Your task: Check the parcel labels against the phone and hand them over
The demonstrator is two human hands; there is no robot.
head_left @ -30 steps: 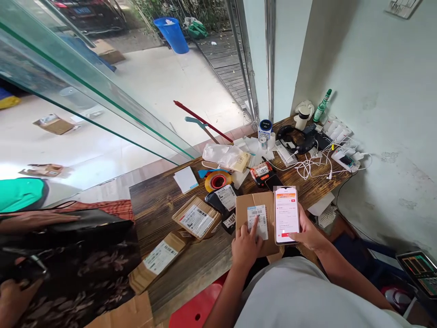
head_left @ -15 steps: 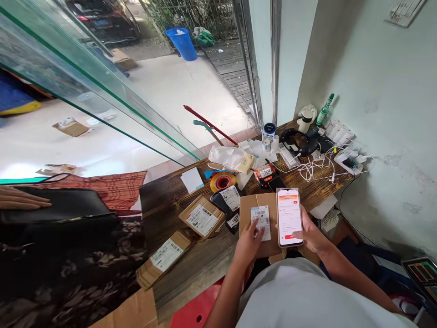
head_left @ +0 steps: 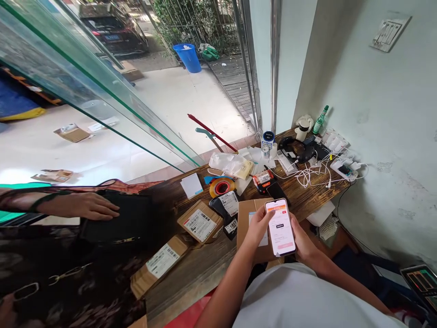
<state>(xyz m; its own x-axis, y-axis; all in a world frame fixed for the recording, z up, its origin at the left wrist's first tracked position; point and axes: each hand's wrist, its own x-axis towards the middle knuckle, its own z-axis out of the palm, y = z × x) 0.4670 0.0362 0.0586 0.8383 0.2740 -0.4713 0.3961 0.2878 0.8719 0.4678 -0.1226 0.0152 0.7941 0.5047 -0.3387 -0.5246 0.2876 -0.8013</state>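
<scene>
Two hands, one phone [head_left: 283, 234]. Right hand [head_left: 303, 241] grips phone at its right edge, closed on it. Left hand [head_left: 258, 225] is at phone's left edge, thumb over upper screen; cannot tell if it also grips. Phone is tilted, screen up, over the right part of one box [head_left: 243, 218]; cannot tell if they touch. One label [head_left: 262, 239] on box, partly covered by left hand.

Left of box, on table [head_left: 164, 205]: two brown parcels [head_left: 200, 224], one label each; one black packet [head_left: 218, 206], white label, with one 1017 tag [head_left: 231, 226] just below. One tape roll [head_left: 222, 187] behind packet. One red-and-black device [head_left: 262, 181], tagged 1016, beyond box.

Far end: one green bottle [head_left: 320, 122], one power strip [head_left: 343, 170], several white cables, tangled, count unclear.

Far left: one co-worker's hand [head_left: 97, 207] resting on one black bag [head_left: 133, 214]. Outside: one blue bin [head_left: 188, 59], one car [head_left: 112, 34].
</scene>
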